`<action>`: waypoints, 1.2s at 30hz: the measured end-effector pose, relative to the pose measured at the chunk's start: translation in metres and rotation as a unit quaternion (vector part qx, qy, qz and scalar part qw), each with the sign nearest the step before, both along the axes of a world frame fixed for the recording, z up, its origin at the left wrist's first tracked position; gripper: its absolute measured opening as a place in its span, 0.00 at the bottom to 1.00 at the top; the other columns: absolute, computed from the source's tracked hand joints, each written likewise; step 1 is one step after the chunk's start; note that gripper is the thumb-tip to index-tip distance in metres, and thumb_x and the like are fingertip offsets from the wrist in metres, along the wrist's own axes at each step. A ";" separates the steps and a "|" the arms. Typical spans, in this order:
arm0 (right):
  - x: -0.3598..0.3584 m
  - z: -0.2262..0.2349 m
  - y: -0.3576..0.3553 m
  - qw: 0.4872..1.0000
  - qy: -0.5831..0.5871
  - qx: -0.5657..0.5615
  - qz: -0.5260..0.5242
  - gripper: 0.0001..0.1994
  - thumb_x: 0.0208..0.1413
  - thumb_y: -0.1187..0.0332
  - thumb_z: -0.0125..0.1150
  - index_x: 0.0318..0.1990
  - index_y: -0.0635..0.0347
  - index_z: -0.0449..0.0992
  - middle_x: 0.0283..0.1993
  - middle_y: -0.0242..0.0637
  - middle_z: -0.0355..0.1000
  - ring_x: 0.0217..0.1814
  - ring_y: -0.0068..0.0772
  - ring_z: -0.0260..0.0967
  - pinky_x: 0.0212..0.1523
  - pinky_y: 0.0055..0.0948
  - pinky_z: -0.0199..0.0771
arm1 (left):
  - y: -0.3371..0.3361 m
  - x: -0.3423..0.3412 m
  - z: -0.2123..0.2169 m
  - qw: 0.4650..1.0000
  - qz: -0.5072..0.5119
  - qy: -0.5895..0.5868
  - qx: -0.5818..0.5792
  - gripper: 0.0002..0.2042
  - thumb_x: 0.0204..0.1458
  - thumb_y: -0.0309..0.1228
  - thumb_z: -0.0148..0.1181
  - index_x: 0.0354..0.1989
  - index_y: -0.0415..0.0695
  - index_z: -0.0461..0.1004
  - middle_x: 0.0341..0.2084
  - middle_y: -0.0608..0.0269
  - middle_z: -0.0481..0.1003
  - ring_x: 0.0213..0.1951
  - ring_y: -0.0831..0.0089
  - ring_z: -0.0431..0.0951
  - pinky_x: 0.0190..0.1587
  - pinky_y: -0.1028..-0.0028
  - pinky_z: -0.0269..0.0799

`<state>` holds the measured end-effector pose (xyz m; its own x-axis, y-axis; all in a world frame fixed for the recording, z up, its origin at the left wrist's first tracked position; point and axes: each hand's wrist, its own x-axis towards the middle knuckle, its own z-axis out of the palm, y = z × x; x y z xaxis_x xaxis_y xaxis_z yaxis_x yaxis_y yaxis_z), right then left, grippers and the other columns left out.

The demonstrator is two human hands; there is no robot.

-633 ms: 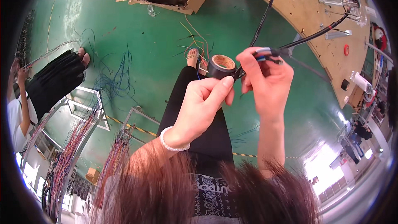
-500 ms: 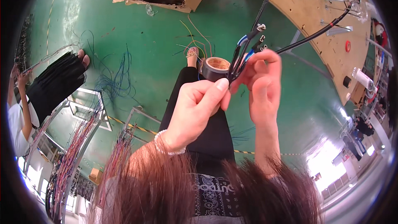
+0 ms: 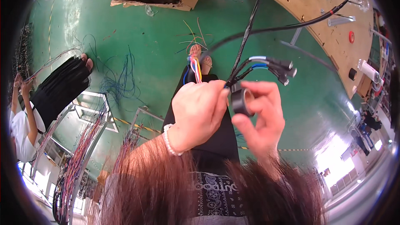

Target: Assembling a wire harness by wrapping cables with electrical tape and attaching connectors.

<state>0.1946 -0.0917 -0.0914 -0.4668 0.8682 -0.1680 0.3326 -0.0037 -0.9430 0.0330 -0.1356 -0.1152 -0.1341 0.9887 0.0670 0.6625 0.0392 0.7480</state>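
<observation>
My left hand point(image 3: 198, 106) is closed on a black-wrapped wire harness point(image 3: 235, 74), pinching it between thumb and fingers. A roll of black tape point(image 3: 238, 100) sits close beside the pinch, with the fingers of my right hand point(image 3: 264, 114) curled at its core and rim. Short branches with white and blue wires and dark connector ends point(image 3: 283, 68) fan out to the right above the roll. Bundled multicoloured wires point(image 3: 195, 68) stick out beyond my left knuckles. My left fingers hide part of the harness.
A wooden board point(image 3: 321, 21) with white fixtures stands at the upper right; a thick black cable point(image 3: 279, 28) runs from it. A cardboard box point(image 3: 187, 0) lies ahead. Loose blue wires point(image 3: 123, 75) litter the green floor. At left are wire racks point(image 3: 79, 154) and another person point(image 3: 29, 116).
The tape roll has moved from beyond my left hand to the right, into my right fingers. The connector branches have swung right, and the multicoloured wires have come into view.
</observation>
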 end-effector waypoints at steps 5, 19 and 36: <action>-0.063 0.039 -0.007 0.978 -0.199 0.062 -0.027 0.18 0.45 0.60 0.74 0.39 0.62 0.78 0.45 0.43 0.64 0.35 0.36 0.70 0.35 0.30 0.75 | -0.012 0.009 -0.012 0.998 -0.031 0.006 -0.058 0.13 0.45 0.33 0.61 0.39 0.43 0.75 0.26 0.62 0.74 0.26 0.65 0.74 0.28 0.69 0.66; -0.034 -0.001 0.058 0.971 0.053 0.181 0.149 0.11 0.40 0.68 0.72 0.34 0.58 0.80 0.20 0.27 0.64 0.22 0.25 0.63 0.21 0.23 0.58 | 0.001 -0.001 -0.017 0.977 0.110 -0.183 -0.029 0.09 0.53 0.22 0.58 0.21 0.41 0.69 0.14 0.59 0.67 0.17 0.61 0.69 0.22 0.66 0.62; -0.056 -0.021 0.080 0.964 0.085 -0.234 -0.095 0.08 0.60 0.70 0.58 0.38 0.67 0.78 0.20 0.28 0.67 0.18 0.13 0.60 0.18 0.13 0.56 | 0.010 -0.007 0.001 0.886 0.184 -0.362 -0.223 0.14 0.58 0.25 0.57 0.18 0.37 0.69 0.10 0.67 0.64 0.14 0.80 0.62 0.18 0.71 0.57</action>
<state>0.1388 -0.0117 -0.1119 -0.3617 0.7885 -0.4975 0.1257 -0.4875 -0.8640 0.0265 -0.1256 -0.1139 -0.3010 0.7761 -0.5541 -0.1027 0.5513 0.8280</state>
